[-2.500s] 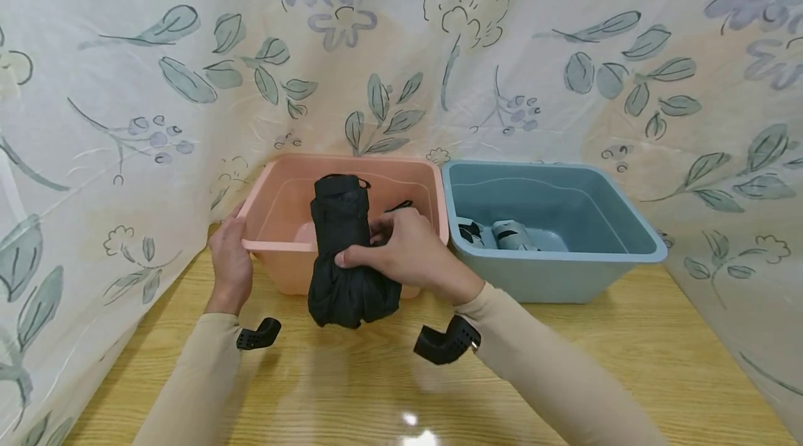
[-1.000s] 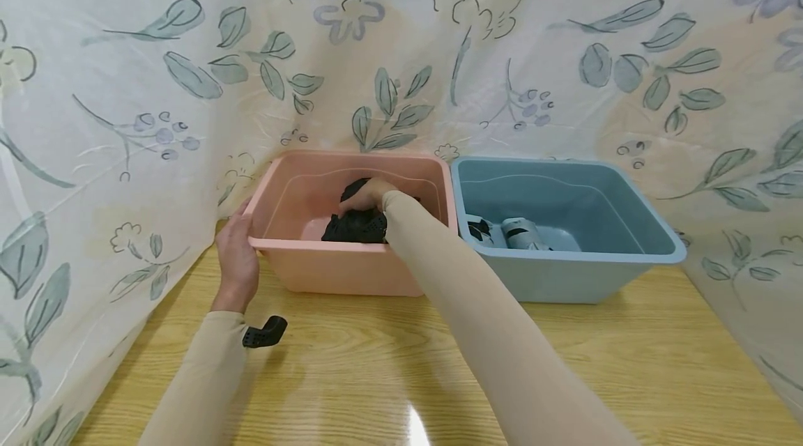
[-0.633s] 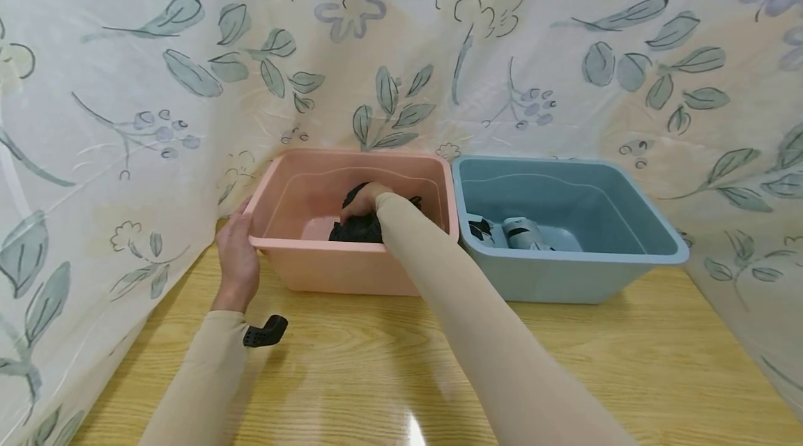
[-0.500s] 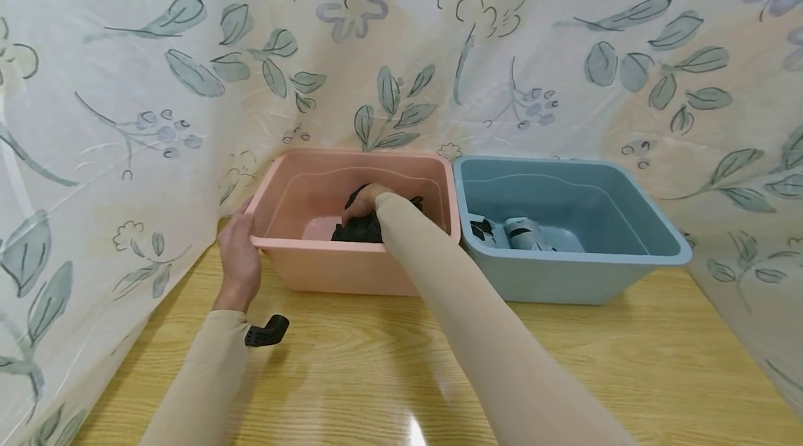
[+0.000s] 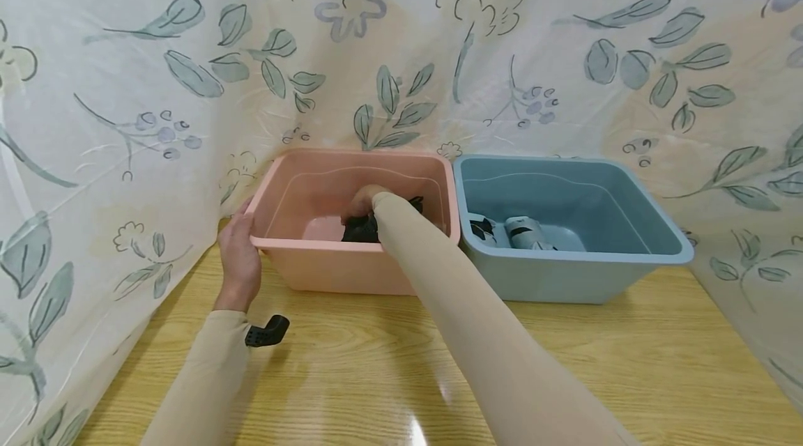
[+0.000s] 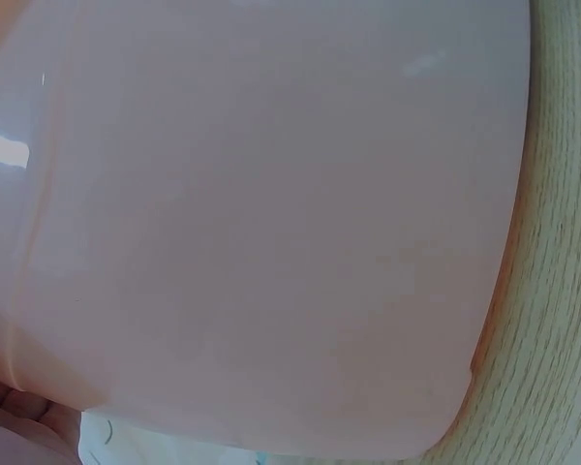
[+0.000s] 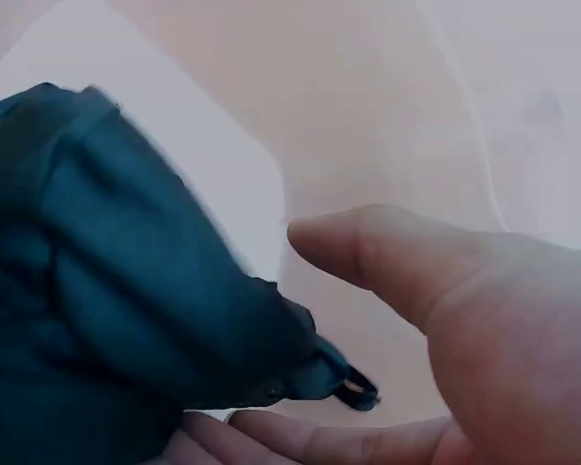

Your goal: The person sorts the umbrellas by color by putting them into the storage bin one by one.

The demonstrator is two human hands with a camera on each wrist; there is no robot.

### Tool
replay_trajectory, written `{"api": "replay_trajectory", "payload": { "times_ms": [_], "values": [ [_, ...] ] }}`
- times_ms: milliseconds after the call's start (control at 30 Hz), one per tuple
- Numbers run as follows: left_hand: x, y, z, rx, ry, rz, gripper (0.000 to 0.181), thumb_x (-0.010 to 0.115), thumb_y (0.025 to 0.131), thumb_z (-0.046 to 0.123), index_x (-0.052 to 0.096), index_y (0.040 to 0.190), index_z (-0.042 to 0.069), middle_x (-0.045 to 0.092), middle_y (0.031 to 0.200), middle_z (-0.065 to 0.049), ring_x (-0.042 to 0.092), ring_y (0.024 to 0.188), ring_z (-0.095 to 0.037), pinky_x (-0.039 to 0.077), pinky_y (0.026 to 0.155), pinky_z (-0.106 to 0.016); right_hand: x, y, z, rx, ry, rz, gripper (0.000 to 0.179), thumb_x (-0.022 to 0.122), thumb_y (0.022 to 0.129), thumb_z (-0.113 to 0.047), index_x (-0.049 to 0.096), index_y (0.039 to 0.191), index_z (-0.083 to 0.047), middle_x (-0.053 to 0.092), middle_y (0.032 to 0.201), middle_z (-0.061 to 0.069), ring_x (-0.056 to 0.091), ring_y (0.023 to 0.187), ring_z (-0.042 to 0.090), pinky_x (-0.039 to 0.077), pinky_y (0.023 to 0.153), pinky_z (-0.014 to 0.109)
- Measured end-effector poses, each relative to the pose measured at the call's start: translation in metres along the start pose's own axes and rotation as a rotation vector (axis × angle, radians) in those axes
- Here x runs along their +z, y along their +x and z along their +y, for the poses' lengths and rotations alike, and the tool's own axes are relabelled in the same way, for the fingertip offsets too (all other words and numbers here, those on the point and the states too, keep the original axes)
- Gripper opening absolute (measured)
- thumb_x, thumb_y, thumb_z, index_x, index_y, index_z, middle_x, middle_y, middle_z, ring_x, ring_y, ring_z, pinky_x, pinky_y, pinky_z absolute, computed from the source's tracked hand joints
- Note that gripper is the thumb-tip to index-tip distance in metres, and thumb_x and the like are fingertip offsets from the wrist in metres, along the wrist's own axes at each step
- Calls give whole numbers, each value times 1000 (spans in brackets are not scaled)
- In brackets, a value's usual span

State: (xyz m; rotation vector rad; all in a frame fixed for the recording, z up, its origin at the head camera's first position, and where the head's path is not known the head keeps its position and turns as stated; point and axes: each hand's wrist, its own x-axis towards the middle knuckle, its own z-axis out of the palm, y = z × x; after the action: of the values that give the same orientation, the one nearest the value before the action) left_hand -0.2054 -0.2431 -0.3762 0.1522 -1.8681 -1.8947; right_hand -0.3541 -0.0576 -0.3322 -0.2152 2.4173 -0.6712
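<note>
In the head view my left hand [image 5: 240, 254] holds the left side of the pink bin [image 5: 339, 268] by its rim. The left wrist view is mostly the bin's smooth wall [image 6: 271, 213], with curled fingers [image 6: 24, 402] at its lower left edge. My right hand [image 5: 365, 201] is down inside this bin, over a black fabric bundle [image 5: 360, 228]. Seen from the right wrist, the bundle [image 7: 126, 252] tapers to a small loop. The thumb [image 7: 358, 242] stands straight and apart from it, while the other fingers lie partly hidden beneath its edge.
A blue bin [image 5: 552, 279] stands right beside the pink one, with rolled grey-blue items [image 5: 523, 231] marked with black inside. Another dark piece [image 5: 416, 203] shows past the right sleeve. The wooden table [image 5: 351, 362] meets a floral cloth [image 5: 401, 42] behind.
My right hand carried the black bundle from above the front rim down into the pink bin. Lately it shifted slightly right and its thumb came off the fabric. The left hand stays put.
</note>
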Motion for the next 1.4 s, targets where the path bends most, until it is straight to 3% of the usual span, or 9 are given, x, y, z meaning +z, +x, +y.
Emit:
{"api": "replay_trajectory", "payload": {
  "times_ms": [133, 267, 400, 533, 667, 800, 900, 1167, 1400],
  "values": [
    [1, 0, 0, -7, 2, -8, 49, 31, 110, 28, 47, 152, 8, 48, 153, -9, 44, 140, -25, 33, 118, -43, -3, -1, 3, 18, -14, 32, 29, 77, 89, -33, 75, 111, -15, 54, 120, 2, 52, 108, 24, 51, 86, 36],
    [1, 2, 0, -15, 13, -5, 49, 31, 110, 29, 47, 152, 8, 48, 153, -9, 44, 140, -24, 33, 118, -43, -14, -32, 2, -53, -42, 37, 33, 71, 93, -32, 74, 116, -9, 56, 108, 2, 54, 99, 22, 48, 78, 30],
    [-1, 4, 0, -23, 12, 9, 48, 33, 110, 29, 50, 150, 8, 49, 153, -9, 44, 139, -24, 33, 118, -41, -26, -33, 7, -86, 8, 70, 32, 74, 90, -37, 72, 89, -5, 54, 81, 3, 57, 71, 21, 47, 65, 30],
    [-4, 6, -2, -29, 24, 4, 48, 32, 111, 30, 50, 151, 10, 48, 153, -8, 43, 140, -24, 32, 119, -40, -37, -52, 8, -112, 127, 75, 40, 74, 89, -44, 63, 84, -6, 60, 84, 10, 64, 70, 26, 58, 73, 36],
    [-6, 8, -4, -33, 37, 0, 48, 31, 111, 31, 49, 151, 12, 47, 155, -8, 43, 140, -24, 32, 119, -41, -48, -93, 9, -195, 212, 94, 45, 75, 89, -46, 60, 91, -4, 65, 95, 19, 70, 87, 34, 60, 76, 49],
    [-7, 8, -2, -42, 41, -2, 49, 32, 110, 31, 48, 152, 11, 47, 155, -9, 43, 140, -24, 32, 119, -40, -52, -131, 21, -301, 175, 179, 51, 75, 88, -52, 60, 70, -6, 72, 82, 15, 73, 77, 28, 60, 69, 43],
    [-9, 9, 0, -55, 47, -6, 49, 33, 110, 33, 47, 153, 12, 46, 155, -10, 43, 140, -24, 32, 119, -40, -45, -162, 39, -397, 151, 253, 47, 75, 89, -52, 71, 68, -11, 69, 69, 11, 67, 59, 26, 57, 58, 38],
    [-21, 5, 5, -127, 121, 13, 54, 32, 111, 38, 35, 159, 14, 35, 162, -8, 34, 147, -24, 28, 120, -39, 14, -227, 111, -467, 242, 360, 42, 79, 88, -40, 72, 113, -7, 71, 99, 0, 68, 89, 14, 57, 83, 34],
    [-36, -33, 2, -52, 238, -30, 57, 34, 111, 39, 31, 160, 10, 33, 162, -11, 30, 148, -23, 22, 123, -39, 60, -242, 195, -377, 249, 568, 44, 77, 91, -39, 69, 120, -6, 70, 108, 2, 68, 96, 13, 58, 86, 31]
  ]
}}
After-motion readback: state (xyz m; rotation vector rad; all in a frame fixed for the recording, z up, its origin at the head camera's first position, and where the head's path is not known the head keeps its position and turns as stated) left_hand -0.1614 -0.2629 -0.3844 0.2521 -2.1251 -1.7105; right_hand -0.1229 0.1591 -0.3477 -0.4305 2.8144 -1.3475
